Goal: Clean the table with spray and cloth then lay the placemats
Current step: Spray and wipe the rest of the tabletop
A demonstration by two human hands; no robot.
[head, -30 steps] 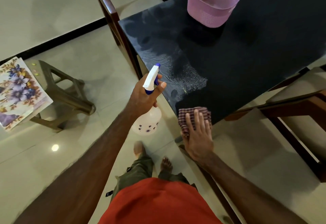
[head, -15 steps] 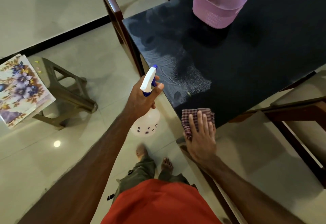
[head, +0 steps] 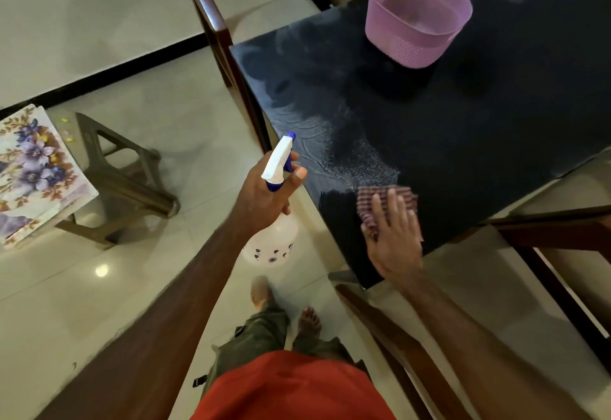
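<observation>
My left hand (head: 264, 193) grips the neck of a white spray bottle (head: 272, 244) with a blue trigger, held in the air just off the near left edge of the black table (head: 479, 115). Its nozzle points at the tabletop. A wet misted patch shows on the table near that edge. My right hand (head: 393, 237) lies flat, fingers straight, pressing a red checked cloth (head: 386, 199) onto the table's near corner. A dark wiped streak runs left of the cloth. Floral placemats (head: 33, 171) are stacked on a brown stool at the left.
A pink plastic basket (head: 418, 17) stands on the far part of the table. Wooden chairs are at the far left (head: 211, 19), at the right (head: 562, 231) and by my legs. The brown stool (head: 132, 184) stands on the tiled floor, left of me.
My right hand has slid the cloth to the right along the near table edge, leaving a dark wiped streak. My left hand still holds the bottle in about the same place.
</observation>
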